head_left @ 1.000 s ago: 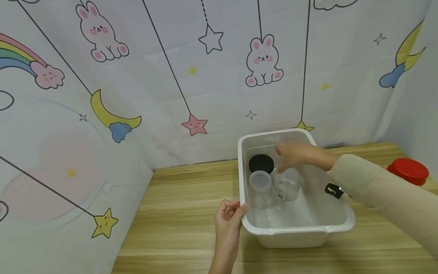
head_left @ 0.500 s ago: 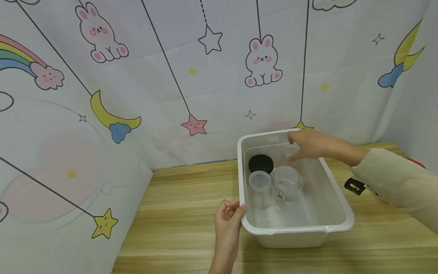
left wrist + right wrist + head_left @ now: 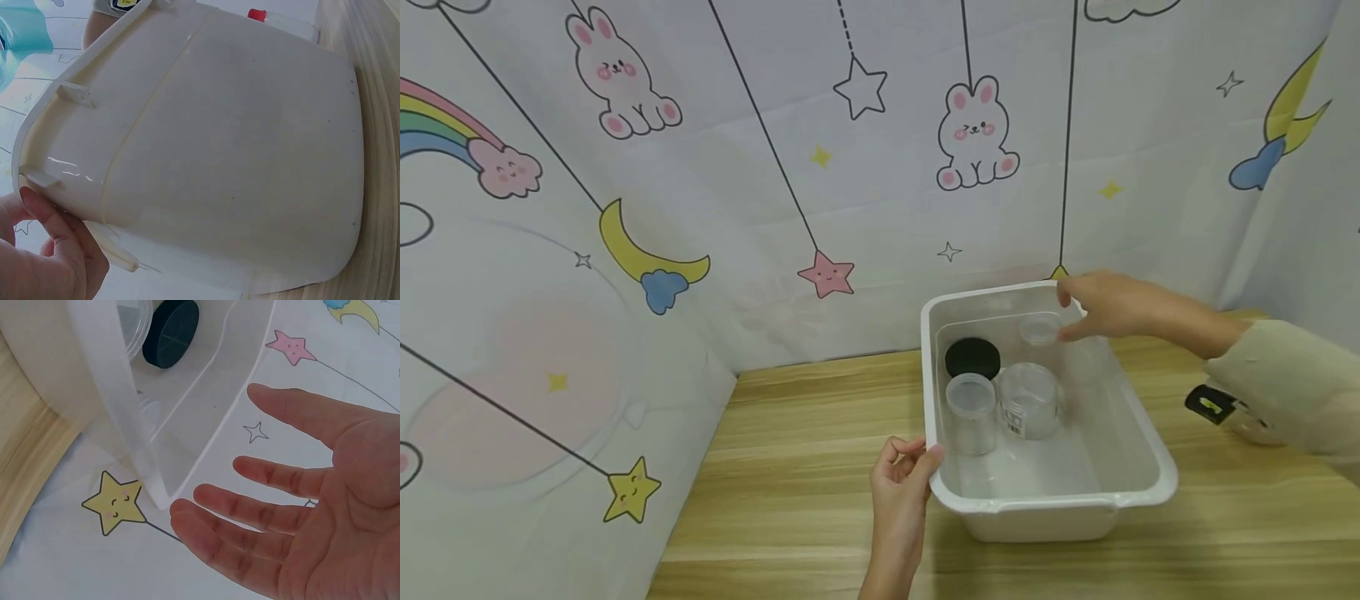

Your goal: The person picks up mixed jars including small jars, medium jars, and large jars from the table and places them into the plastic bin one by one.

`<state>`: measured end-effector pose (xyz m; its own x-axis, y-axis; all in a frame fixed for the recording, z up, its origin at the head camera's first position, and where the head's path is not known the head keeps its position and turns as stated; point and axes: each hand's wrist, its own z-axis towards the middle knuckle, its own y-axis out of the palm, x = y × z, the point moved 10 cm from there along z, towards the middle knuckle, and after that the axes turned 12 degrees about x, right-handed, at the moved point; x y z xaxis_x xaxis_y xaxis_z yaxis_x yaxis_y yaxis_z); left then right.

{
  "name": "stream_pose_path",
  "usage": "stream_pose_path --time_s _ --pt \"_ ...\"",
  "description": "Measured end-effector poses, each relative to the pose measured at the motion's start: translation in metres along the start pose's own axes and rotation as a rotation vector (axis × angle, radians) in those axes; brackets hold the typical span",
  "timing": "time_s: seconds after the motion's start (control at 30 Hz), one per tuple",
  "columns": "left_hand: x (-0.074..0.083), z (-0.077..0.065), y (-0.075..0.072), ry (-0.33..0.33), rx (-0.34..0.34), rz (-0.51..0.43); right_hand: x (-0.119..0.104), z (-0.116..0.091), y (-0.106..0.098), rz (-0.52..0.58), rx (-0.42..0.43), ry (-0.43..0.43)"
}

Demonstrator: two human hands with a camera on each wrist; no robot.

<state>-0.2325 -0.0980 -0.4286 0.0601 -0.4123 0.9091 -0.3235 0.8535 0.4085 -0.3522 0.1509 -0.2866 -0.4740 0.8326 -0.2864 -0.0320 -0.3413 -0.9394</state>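
Observation:
My left hand (image 3: 898, 500) pinches the left rim of a white plastic tub (image 3: 1052, 506), thumb on top and fingers underneath; the left wrist view shows those fingers (image 3: 47, 215) under the lip. Over the tub's back right corner hovers my right hand (image 3: 1112, 304), fingers spread. Its palm faces the right wrist camera and holds nothing (image 3: 337, 506). Inside the tub stand a jar with a black lid (image 3: 972, 358), a narrow clear jar (image 3: 973, 425) with a translucent lid, a wide clear jar (image 3: 1028, 404) bearing a barcode label, and another clear container (image 3: 1039, 327) at the back right.
The tub stands on a wood-grain table (image 3: 805, 467), close to a white cloth backdrop (image 3: 760, 192) printed with rabbits and stars. A red-capped clear jar (image 3: 287, 24) appears beyond the tub in the left wrist view; the right sleeve (image 3: 1285, 383) crosses that side.
My right hand has moved from above the wide clear jar to the tub's back right corner, uncovering the container there. The red lid is now hidden by the sleeve. My left hand stays put.

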Motion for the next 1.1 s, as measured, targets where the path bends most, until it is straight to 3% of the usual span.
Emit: stream_pose_path --time_s 0.47,1.1 --pt "-0.002 0.0 -0.003 -0.005 0.012 -0.002 0.027 -0.013 -0.006 -0.038 -0.007 0.069" --pt "-0.002 -0.001 -0.008 -0.019 0.028 0.027 0.081 -0.04 -0.01 -0.097 -0.013 0.175"
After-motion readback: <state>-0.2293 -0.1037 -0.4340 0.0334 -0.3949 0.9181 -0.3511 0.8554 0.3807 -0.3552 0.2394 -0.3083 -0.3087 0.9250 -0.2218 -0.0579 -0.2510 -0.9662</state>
